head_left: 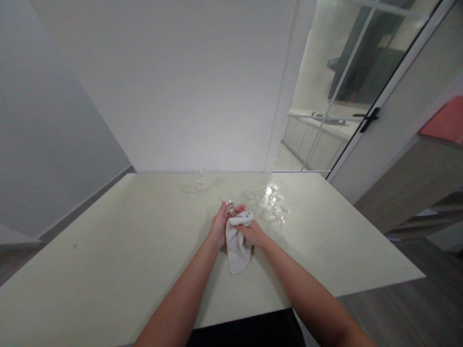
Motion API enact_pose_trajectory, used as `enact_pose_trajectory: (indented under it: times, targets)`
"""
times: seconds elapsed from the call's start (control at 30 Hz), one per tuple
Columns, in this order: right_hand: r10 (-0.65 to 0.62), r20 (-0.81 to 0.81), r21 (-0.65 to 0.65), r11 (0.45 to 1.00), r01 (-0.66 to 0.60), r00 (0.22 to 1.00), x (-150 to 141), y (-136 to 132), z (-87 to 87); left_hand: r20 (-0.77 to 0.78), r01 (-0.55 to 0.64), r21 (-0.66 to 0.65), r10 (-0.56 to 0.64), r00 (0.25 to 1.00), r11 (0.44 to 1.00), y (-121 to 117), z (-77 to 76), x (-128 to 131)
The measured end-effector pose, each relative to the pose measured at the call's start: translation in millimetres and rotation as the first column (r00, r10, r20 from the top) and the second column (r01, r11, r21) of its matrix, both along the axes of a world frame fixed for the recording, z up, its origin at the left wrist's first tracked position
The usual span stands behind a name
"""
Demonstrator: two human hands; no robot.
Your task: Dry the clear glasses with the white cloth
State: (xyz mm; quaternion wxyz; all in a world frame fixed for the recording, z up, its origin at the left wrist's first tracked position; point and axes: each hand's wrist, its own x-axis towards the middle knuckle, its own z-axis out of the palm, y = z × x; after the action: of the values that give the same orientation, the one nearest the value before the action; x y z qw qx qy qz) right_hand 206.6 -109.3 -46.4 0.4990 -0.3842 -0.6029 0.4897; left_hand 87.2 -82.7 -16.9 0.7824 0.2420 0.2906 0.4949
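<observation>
In the head view, my left hand point(218, 227) is closed around a small clear glass point(230, 208) above the middle of the table. My right hand point(254, 233) grips a white cloth point(238, 253), bunched at the top against the glass and hanging down toward me. Both hands meet at the glass, and the cloth and fingers hide much of it. A stemmed clear glass point(200, 181) stands upright near the table's back edge, beyond my left hand. Several more clear glasses point(273, 198) are grouped to the right, beyond my right hand.
The pale table point(144, 241) reaches a white wall panel point(202, 96) at the back. A glazed door point(325, 96) with a black handle point(369, 119) is at the back right. Further right is a wooden shelf unit point(408, 164) with a red item point(444, 123) on top.
</observation>
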Motion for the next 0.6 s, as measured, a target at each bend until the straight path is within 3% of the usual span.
enact_pose_trajectory:
  times: [0.17,0.27,0.33,0.43,0.5,0.6]
  targets:
    - [0.038,0.0,0.025,0.999,-0.038,0.999,-5,4,-2.9,-0.017,-0.232,-0.016,0.232,0.973,0.973,5,-6.3,0]
    - [0.043,0.016,0.033,0.999,-0.044,0.999,-7,6,-7.1,-0.082,-0.374,0.075,0.379,0.922,0.925,9,-8.2,0]
    - [0.025,0.033,0.052,0.998,-0.027,0.999,-7,9,-9.1,-0.107,-0.48,0.203,0.507,0.856,0.853,11,-7.3,-2]
    - [-0.051,0.014,0.033,0.998,0.05,0.999,-4,12,-9.8,-0.135,-0.577,0.416,0.675,0.726,0.703,8,-3.0,-5]
    - [-0.079,0.0,-0.02,0.997,0.079,0.997,-3,14,-9.5,-0.171,-0.569,0.526,0.733,0.658,0.633,4,1.8,-6]
    - [-0.069,0.019,-0.023,0.997,0.07,0.997,-4,16,-11.2,-0.224,-0.504,0.63,0.761,0.609,0.59,-1,12.6,-3]
